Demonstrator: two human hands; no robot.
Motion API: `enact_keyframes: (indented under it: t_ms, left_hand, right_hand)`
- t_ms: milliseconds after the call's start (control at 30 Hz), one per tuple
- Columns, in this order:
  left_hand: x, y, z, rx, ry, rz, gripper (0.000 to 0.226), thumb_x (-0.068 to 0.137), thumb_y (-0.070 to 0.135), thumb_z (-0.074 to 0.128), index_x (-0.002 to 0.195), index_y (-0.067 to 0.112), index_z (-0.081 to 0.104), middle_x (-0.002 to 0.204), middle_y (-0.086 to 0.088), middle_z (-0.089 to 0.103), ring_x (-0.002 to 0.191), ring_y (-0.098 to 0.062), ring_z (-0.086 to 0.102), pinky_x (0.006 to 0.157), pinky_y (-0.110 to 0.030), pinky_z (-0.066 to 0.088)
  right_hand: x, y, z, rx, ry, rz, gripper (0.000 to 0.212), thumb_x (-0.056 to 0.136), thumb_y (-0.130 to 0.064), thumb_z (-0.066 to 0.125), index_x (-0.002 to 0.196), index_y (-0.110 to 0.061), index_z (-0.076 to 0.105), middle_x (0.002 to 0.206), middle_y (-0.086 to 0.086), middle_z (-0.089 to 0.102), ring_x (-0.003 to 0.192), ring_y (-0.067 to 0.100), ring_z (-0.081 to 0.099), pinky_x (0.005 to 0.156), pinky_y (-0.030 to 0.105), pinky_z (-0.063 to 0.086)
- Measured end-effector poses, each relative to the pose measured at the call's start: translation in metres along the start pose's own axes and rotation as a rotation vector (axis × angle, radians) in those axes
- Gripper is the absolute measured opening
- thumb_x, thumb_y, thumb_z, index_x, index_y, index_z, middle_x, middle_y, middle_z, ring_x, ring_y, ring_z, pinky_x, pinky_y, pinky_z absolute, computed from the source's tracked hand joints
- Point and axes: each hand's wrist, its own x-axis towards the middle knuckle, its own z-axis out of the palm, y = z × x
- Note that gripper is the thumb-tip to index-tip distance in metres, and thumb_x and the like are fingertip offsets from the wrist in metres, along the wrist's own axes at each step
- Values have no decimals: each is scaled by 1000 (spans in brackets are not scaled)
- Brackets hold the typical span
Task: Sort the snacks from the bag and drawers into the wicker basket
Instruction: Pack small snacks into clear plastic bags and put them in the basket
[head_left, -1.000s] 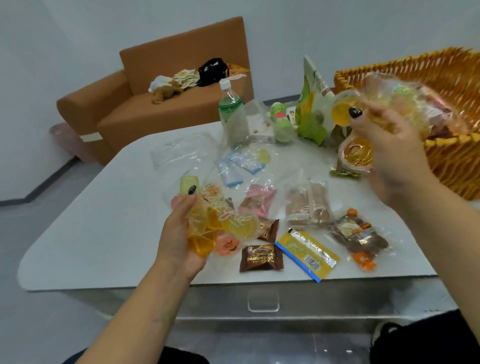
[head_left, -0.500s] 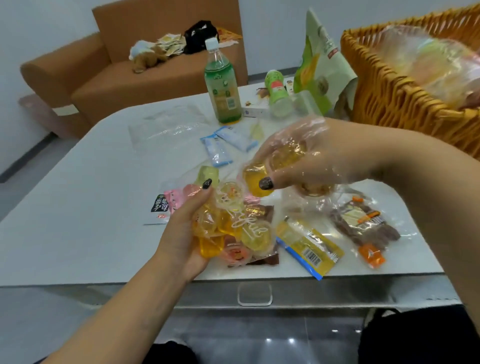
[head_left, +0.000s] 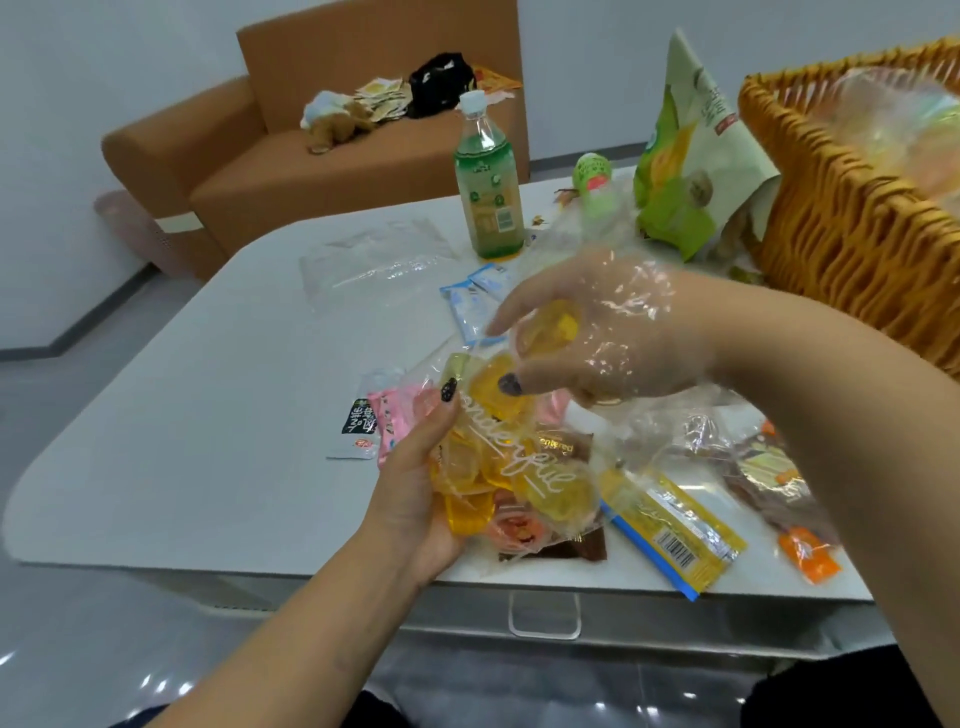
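a clear crinkly bag of yellow jelly cups (head_left: 511, 470) is gripped by the left hand (head_left: 415, 499); the right hand (head_left: 608, 332), inside it, grasps a yellow jelly cup (head_left: 550, 330); cups could be spilled at the near table edge.

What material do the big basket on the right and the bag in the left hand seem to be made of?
Basket: seemingly woven wicker, matte golden-orange; interlaced strands show along its wall. Bag: thin clear plastic film, glossy; yellow jelly cups show through it, and it crinkles and glints where the left hand grips it.
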Motion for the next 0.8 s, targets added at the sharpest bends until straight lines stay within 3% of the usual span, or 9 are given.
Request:
enact_keyframes:
  t_ms: [33,67,133,267,400,467,600,700,800]
  left_hand:
    - [-1,1,2,0,13,17,37,76,37,62,94,10,78,101,-18,72,87,-34,71,79,-46,58]
    - [-3,1,3,1,7,14,40,73,41,67,96,10,78,102,-18,72,89,-35,70,83,-46,57]
    - [-4,2,0,-29,1,-3,44,65,39,78,97,9,78,101,-18,72,89,-34,70,83,-46,57]
    - [-1,7,-3,-30,32,36,34,72,34,67,92,9,78,95,-17,72,81,-32,70,78,-45,57]
    - [0,11,-7,-3,21,110,26,71,27,73,92,13,78,95,-15,72,84,-32,69,80,-49,56]
    - [0,9,-7,28,22,93,20,76,25,69,89,14,78,91,-14,72,79,-30,70,72,-45,60]
    - [3,2,-7,79,31,85,24,80,22,63,101,14,73,91,-13,73,79,-29,70,72,-42,58]
    - [4,0,-8,108,5,70,20,76,20,72,95,15,77,95,-16,72,84,-32,70,80,-46,57]
    - [4,1,-7,94,-73,54,45,51,30,91,92,15,79,94,-15,74,82,-31,72,70,-43,59]
  right_hand:
    - [-1,0,-1,20,57,50,4,85,-31,69,89,-32,68,75,-20,53,62,0,48,54,5,36]
    - [1,8,0,27,91,83,27,83,-37,71,109,-32,66,90,-14,54,74,5,48,63,8,37]
    - [3,11,0,-50,162,162,43,81,-45,71,121,-32,62,109,-7,56,87,12,49,75,23,41]
    - [-3,17,-11,-29,309,184,34,81,-39,71,112,-27,66,77,-7,57,72,13,55,60,26,42]
    - [-8,9,-20,-92,288,106,53,77,-38,75,126,-28,59,119,-4,60,104,21,57,83,28,46]
    - [-9,3,-20,-62,193,57,55,73,-40,78,124,-28,61,116,-6,64,96,18,63,76,24,53]
    - [-2,3,-9,-36,111,131,55,67,-49,79,102,-9,69,99,10,72,89,28,68,78,47,57]
    - [10,6,2,39,85,186,49,76,-53,71,94,-8,67,88,5,66,80,20,63,72,33,54]
    - [19,10,10,109,51,230,50,82,-55,64,107,-12,69,107,4,66,99,19,63,83,26,51]
